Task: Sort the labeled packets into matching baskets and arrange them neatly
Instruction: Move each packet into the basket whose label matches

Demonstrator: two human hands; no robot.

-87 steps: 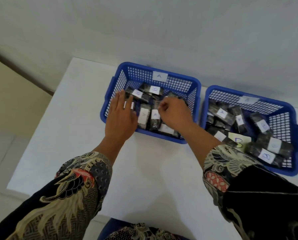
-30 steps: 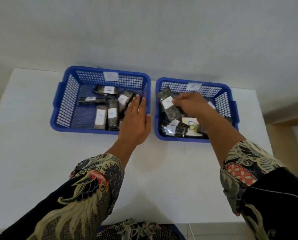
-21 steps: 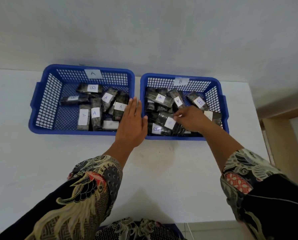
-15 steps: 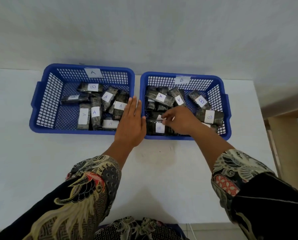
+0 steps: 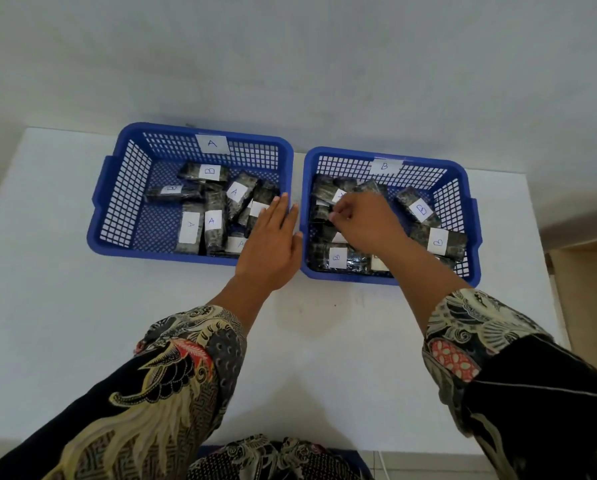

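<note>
**Right hand picks among packets in basket B**

The left hand (image 5: 271, 249) lies flat, fingers straight and together, on the blue plastic mesh basket marked A (image 5: 124, 188). The right hand (image 5: 366, 226), fingers curled, pinches at dark labeled packets (image 5: 328, 195) in the blue mesh basket marked B (image 5: 463, 202); the grip itself is hidden.

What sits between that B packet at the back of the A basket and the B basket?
The B packet lies in the A basket. Toward the B basket stand other packets, both baskets' adjoining walls, and the left hand resting flat over that corner.
</note>
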